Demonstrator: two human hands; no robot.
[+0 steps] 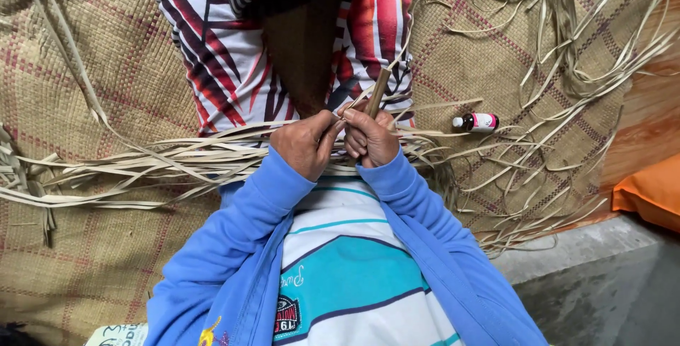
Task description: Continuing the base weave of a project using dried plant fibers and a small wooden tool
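Item: we are gripping a wooden stick (377,91) in our right hand (370,137), left hand (306,144) pinching a pale leaf strip (212,149); keeping it taut seems wise.

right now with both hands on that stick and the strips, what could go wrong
1. The right hand grips the stick right beside the left hand; a slip could jab the left fingers.
2. Loose strips lie crossed across the mat; pulling one may tangle or tear others.
3. The small bottle lies among the strips and could be dragged or rolled away.
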